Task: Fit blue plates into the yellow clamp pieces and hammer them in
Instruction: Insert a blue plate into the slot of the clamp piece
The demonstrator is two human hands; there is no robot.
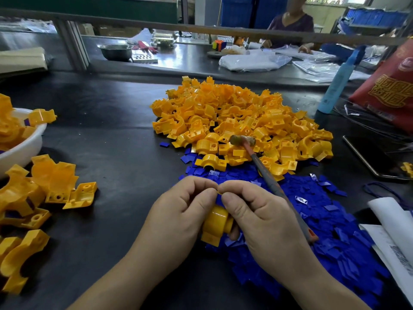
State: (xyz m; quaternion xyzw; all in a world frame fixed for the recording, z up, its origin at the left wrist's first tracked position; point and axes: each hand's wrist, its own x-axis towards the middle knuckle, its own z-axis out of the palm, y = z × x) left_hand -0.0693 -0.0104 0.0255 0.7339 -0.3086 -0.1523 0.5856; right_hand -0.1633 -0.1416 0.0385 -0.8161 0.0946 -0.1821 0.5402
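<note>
1. Both hands are closed on one yellow clamp piece near the front of the bench. The left hand curls round its left side, the right hand grips its right side, and their fingertips meet on its upper edge.
2. Everything rests on the black workbench.
3. A big pile of yellow clamp pieces lies behind the hands, and a heap of blue plates spreads under them and to their right.
4. A white basin at the left holds more yellow pieces.
5. The hammer lies free, with its head on the yellow pile and its handle just beside the right hand.
6. A blue plate shows between the thumbs; I cannot tell whether it is seated in its slot.
7. The clamp piece looks light, stiff and smooth, so it may slip. I would hold it by the flat lugs, not by the round back. The plate looks thin and small, so it is best pinched by its edges.
</note>
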